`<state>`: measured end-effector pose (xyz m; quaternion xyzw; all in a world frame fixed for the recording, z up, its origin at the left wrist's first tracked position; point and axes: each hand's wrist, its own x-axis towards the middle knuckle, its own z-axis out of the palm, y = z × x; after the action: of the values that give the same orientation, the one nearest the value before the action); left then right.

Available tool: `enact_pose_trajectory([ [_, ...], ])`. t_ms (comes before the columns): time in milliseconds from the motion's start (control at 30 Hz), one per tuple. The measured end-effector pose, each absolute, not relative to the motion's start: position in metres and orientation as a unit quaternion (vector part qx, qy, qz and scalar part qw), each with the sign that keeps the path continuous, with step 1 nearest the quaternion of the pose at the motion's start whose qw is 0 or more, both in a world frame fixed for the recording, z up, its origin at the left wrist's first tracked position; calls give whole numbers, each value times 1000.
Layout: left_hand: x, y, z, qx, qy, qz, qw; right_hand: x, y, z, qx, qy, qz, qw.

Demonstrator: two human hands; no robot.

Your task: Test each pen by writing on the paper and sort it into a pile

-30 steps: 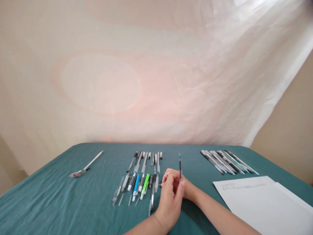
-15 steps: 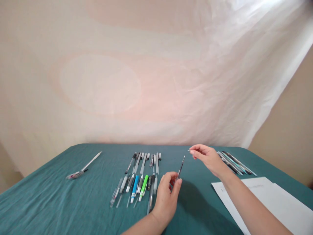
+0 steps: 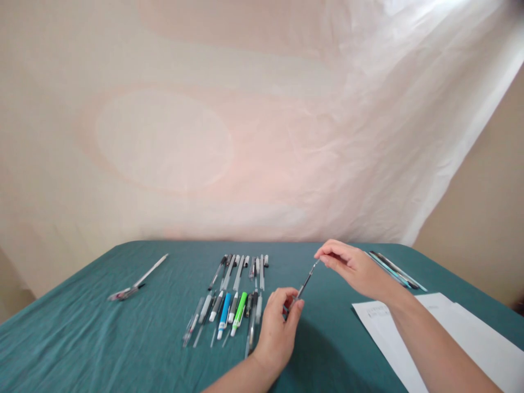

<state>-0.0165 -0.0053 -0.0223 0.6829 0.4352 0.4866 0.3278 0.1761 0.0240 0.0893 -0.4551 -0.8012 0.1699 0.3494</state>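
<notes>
My left hand [image 3: 280,325] is closed round the lower end of a thin dark pen [image 3: 305,284] that slants up to the right above the teal tablecloth [image 3: 123,338]. My right hand [image 3: 356,267] pinches the pen's upper tip between thumb and fingers. To the left of my left hand lies a group of several pens [image 3: 235,297], among them a blue one [image 3: 223,315] and a green one [image 3: 239,313].
A second row of pens [image 3: 395,268] lies at the back right, partly hidden by my right hand. White paper sheets [image 3: 458,338] lie at the right front. A single white pen [image 3: 137,283] lies at the left. A pale draped sheet [image 3: 245,120] hangs behind the table.
My right hand left the left hand, reached out to the right, then came back a little and pinched the pen's top. The pen tilted from upright to slanting right.
</notes>
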Motion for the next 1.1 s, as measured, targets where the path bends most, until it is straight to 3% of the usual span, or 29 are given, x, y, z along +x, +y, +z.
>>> enact_pose_trajectory([
  [733,-16,-5,-22,685,431,492,321,176,26,86,-453,-810,168,332],
  [933,-16,-4,-24,685,431,490,323,173,25,84,-439,-823,195,303],
  [1100,-16,-4,-24,684,427,493,327,183,28,82,-462,-782,252,334],
])
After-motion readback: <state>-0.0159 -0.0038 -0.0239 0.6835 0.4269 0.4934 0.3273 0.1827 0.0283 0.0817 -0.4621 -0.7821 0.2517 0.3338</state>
